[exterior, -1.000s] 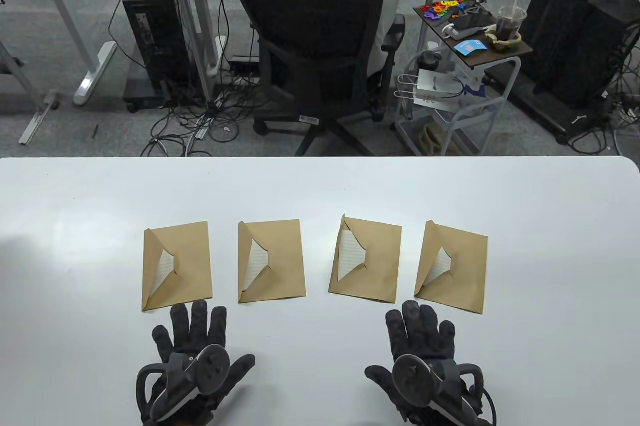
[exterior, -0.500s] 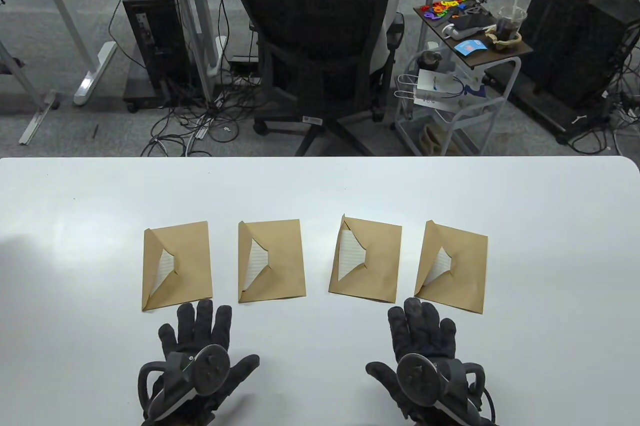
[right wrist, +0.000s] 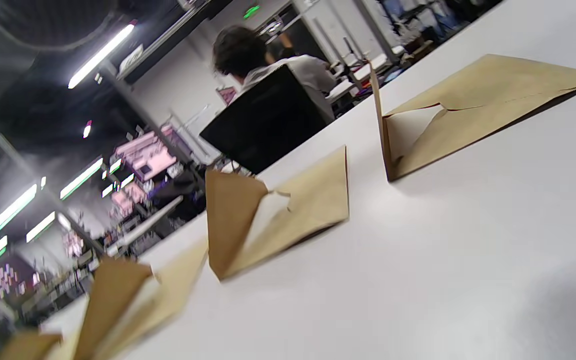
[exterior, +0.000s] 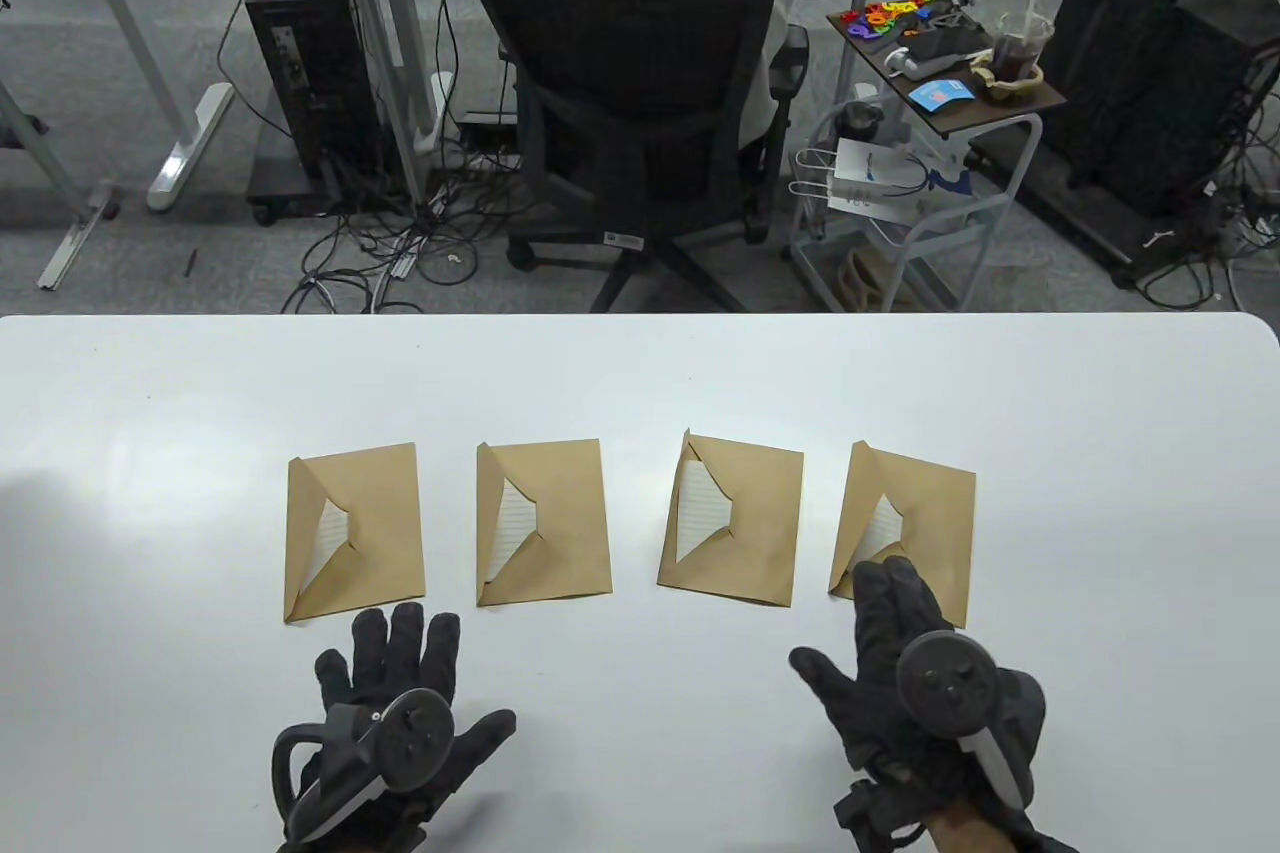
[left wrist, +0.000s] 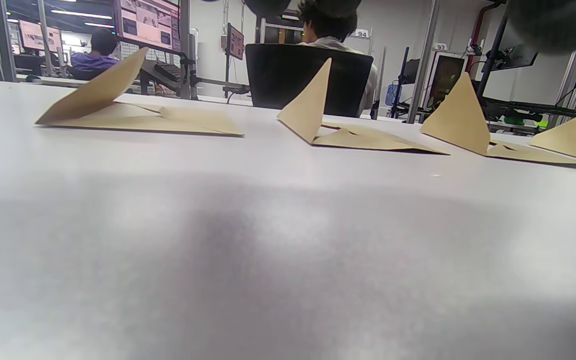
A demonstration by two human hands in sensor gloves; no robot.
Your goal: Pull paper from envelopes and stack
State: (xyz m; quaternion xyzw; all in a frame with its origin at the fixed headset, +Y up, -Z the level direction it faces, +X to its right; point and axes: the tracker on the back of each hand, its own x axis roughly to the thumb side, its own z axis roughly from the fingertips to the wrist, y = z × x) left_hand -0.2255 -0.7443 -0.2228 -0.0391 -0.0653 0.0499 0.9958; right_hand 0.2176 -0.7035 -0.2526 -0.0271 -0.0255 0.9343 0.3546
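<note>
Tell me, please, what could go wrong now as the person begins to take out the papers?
1. The right hand reaches over the rightmost brown paper envelope alone, while the left hand lies flat on the white table. With nothing holding it, the envelope may slide.
2. Its triangular flap stands up, so fingers may crease it or the white lined paper inside.

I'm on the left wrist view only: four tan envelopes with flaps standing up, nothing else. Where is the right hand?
Observer: The right hand is over the near edge of the far-right envelope, fingers extended.
Operator: Any paper out yet?
Observer: No. White lined paper shows through each open flap, all inside.
Operator: And my left hand?
Observer: The left hand lies flat on the table, fingers spread, just short of the far-left envelope, gripping nothing.
</note>
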